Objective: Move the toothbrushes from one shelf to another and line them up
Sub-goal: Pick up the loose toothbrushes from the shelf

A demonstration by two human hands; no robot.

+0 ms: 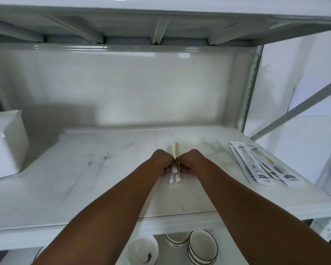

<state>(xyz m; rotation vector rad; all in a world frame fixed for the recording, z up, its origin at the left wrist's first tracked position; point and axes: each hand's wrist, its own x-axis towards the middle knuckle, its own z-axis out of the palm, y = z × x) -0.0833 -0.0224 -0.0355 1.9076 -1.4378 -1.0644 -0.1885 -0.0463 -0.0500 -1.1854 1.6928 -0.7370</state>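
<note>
Two pale toothbrushes (174,170), heads toward the viewer, pinched between left hand (161,162) and right hand (189,162) above marbled shelf (84,169); bowls (202,247) below

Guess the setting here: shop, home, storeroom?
Probably a storeroom or shop stockroom. A white metal rack with a marble-look shelf holds flat sealed packets fanned at right, a white box at left, and stacked bowls on the shelf below. Both hands hold toothbrushes.
</note>
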